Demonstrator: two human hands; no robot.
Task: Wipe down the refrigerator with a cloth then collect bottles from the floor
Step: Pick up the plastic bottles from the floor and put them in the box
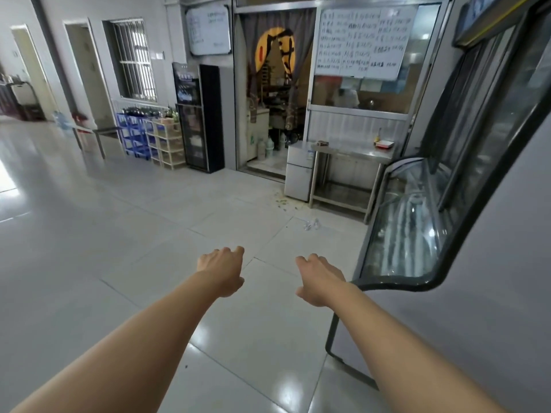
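— Which step are you on?

— The bottles, I think. My left hand (222, 271) and right hand (317, 280) are both stretched out in front of me, fingers loosely curled, holding nothing. No cloth in either one, and I can't see a cloth anywhere.

— Where's the refrigerator?

— At three o'clock: a tall glass-door refrigerator (477, 129), with a curved glass display case (402, 228) below it, just beside my right arm. Neither hand touches them.

— And the bottles?

— Two small clear bottles (311, 225) lie on the floor (119, 234) at about one o'clock, well ahead of my hands, near the steel table (351, 153) and the little fridge (299, 174). They're small and faint, so I can't tell whether they're capped.

— So what does the next move call for?

— Walking forward, bending low and closing one hand round each. They're likely light and may roll, so I'd come down from above.
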